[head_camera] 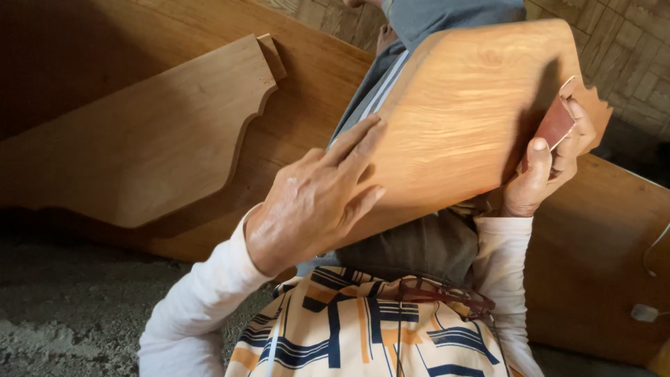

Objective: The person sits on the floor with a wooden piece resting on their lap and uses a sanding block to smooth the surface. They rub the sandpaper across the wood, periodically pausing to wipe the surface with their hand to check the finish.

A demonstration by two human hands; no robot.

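Note:
A shaped wooden panel (467,112) with a curved, notched edge rests tilted across my lap. My left hand (314,199) lies flat on its lower left part, fingers spread and pressing on the wood. My right hand (551,164) is at the panel's right edge, fingers closed around a folded reddish-brown piece of sandpaper (556,124) held against the notched edge.
A second, similar wooden panel (153,132) leans against a large wooden board (600,244) behind. Rough grey floor (77,307) lies at the lower left. Glasses (447,294) hang on my patterned shirt. A white cable and plug (645,311) are at the right.

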